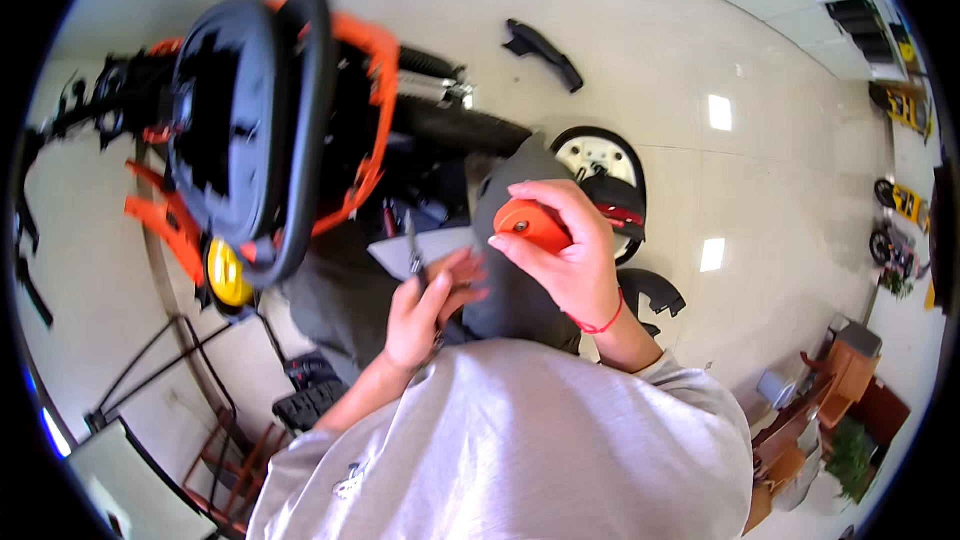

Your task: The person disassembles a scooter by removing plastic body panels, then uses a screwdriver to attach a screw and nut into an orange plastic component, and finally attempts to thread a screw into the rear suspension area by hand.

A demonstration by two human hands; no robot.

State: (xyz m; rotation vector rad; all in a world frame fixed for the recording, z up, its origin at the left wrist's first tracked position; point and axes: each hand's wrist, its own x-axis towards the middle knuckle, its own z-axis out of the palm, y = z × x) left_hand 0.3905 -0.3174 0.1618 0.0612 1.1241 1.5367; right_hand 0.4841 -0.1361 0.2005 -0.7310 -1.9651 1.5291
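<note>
Light-grey short-sleeved shirt (pixel 520 430), small emblem (pixel 349 481) on its left side, dark grey trousers (pixel 510 305), thin red bracelet (pixel 597 326) at right.

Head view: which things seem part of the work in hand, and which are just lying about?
Seemingly in the work:
orange round part, right hand
slim metal tool, left hand
partly dismantled scooter

Seemingly lying about:
green leafy plant
wooden furniture
black curved panel on the floor
</note>
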